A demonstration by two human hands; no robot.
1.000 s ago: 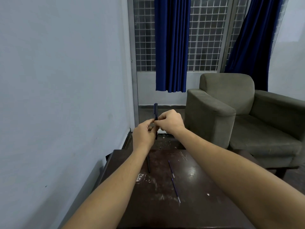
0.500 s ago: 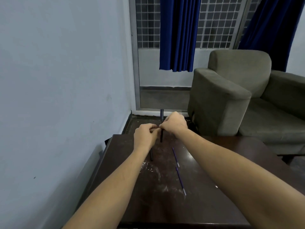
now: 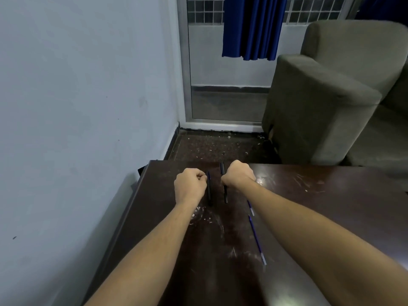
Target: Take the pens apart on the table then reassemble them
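My right hand (image 3: 238,175) is closed around a dark pen barrel (image 3: 224,193), which points down at the dark wooden table (image 3: 331,206). Just to its left, my left hand (image 3: 189,184) is a fist, with its fingertips pinched at the top of a thin dark-blue pen piece (image 3: 209,188). That piece runs down toward the tabletop, and I cannot tell where it ends or whether it rests there. Two thin blue refills lie on the table to the right: one (image 3: 257,239) in full view, the other (image 3: 250,208) partly hidden by my right forearm.
A pale wall runs close along the table's left edge. A grey-green armchair (image 3: 320,107) stands beyond the far right corner. A glass door with a blue curtain (image 3: 251,29) is behind the table. White scuff marks (image 3: 212,219) mark the tabletop.
My hands were joined on one pen held upright above the far edge. They have come down to the table and moved apart, each with a piece. The view has tilted downward.
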